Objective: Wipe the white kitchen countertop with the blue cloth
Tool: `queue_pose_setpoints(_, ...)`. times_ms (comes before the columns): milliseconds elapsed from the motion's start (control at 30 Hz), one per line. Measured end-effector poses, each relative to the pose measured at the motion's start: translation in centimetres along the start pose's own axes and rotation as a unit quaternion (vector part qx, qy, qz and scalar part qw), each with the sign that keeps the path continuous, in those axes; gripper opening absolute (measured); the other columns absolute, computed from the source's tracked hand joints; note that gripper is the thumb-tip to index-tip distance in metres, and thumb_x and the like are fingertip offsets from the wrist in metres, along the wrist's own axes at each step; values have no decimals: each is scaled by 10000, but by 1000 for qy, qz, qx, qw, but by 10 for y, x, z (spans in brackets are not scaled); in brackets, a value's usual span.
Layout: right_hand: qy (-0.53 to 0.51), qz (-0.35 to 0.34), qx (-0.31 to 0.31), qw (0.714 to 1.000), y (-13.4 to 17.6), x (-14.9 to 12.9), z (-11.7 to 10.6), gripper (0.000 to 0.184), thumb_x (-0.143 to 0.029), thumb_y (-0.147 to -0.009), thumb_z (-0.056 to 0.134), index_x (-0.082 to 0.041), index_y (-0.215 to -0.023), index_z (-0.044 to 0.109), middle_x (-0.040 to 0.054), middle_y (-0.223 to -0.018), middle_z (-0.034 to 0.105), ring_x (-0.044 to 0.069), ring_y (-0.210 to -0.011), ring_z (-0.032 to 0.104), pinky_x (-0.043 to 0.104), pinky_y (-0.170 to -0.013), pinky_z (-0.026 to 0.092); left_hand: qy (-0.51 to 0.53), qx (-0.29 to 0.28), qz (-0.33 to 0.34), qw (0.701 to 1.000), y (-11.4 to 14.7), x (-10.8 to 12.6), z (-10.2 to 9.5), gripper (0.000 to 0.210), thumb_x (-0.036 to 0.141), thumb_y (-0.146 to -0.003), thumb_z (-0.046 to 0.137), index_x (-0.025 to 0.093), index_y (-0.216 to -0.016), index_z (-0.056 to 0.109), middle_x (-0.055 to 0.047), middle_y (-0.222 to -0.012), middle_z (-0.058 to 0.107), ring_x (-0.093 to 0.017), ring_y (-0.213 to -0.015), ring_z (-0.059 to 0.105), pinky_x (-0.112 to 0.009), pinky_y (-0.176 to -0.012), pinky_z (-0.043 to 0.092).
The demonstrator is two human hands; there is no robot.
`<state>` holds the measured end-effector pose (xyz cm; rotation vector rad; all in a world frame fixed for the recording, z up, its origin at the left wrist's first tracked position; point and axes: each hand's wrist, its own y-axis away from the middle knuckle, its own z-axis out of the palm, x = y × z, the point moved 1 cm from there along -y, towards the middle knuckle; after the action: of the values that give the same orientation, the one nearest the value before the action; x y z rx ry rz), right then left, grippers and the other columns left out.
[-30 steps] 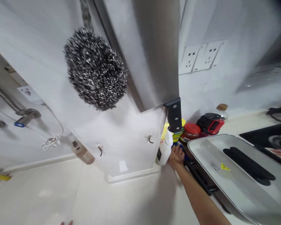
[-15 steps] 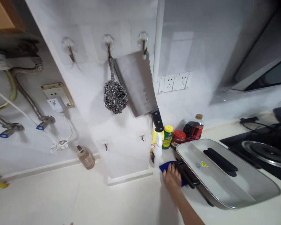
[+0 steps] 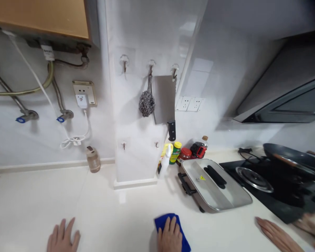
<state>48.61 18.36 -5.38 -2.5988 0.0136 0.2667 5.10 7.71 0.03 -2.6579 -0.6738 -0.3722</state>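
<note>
Since half a second ago the right hand (image 3: 170,235) has drawn the blue cloth (image 3: 173,229) away from the lidded electric pan (image 3: 215,183) to the counter's (image 3: 115,217) near edge, where it now lies flat, fingers spread on the cloth. Left to right, the left hand (image 3: 63,238) rests open and empty on the near edge, the right presses the cloth at mid-edge, and another person's hand (image 3: 274,232) lies open near the stove (image 3: 275,182). I judge a wide wipe could knock the spray bottle (image 3: 166,161) or jars against the pillar; both wrists are cut off below, and the jar labels are too small to read.
</note>
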Motion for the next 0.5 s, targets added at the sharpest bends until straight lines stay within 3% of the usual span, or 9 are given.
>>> queue_pose_setpoints(133, 10, -51, -88, 995, 38, -14, -19, 691, -540, -870, 382, -321, -1517, 281, 108, -1446, 523, 437, -1152, 599, 653, -884, 510, -19, -10, -6, 1000, 1, 11, -1, 725, 515, -866, 281, 98, -1434, 452, -205, -1587, 286, -412, -1491, 157, -598, -1173, 217)
queue_pose_setpoints(267, 14, -76, -120, 990, 44, -13, -53, 540, -415, -948, 337, -194, -1408, 515, 161, -1451, 510, 352, -1215, 580, 510, -961, 520, -28, -2, 10, 1000, 3, 15, -3, 716, 507, -904, 212, 83, -1430, 450, -246, -1569, 280, -428, -1496, 112, -614, -1168, 201)
queue_pose_setpoints(400, 15, -122, -129, 984, 32, -18, -72, 519, -382, -970, 335, -244, -1461, 433, 47, -1557, 384, 317, -1439, 339, 519, -1135, 384, -25, 31, 35, 999, 6, 20, -7, 678, 451, -954, 169, 42, -1407, 466, -295, -1545, 282, -428, -1505, 40, -617, -1177, 174)
queue_pose_setpoints(500, 29, -128, -139, 982, 33, -28, -61, 523, -366, -956, 342, -284, -1467, 413, 24, -1558, 379, 335, -1445, 322, 603, -1138, 336, -15, 40, 46, 998, 8, 21, -8, 639, 421, -971, 199, 34, -1395, 480, -294, -1549, 279, -418, -1509, 16, -616, -1181, 168)
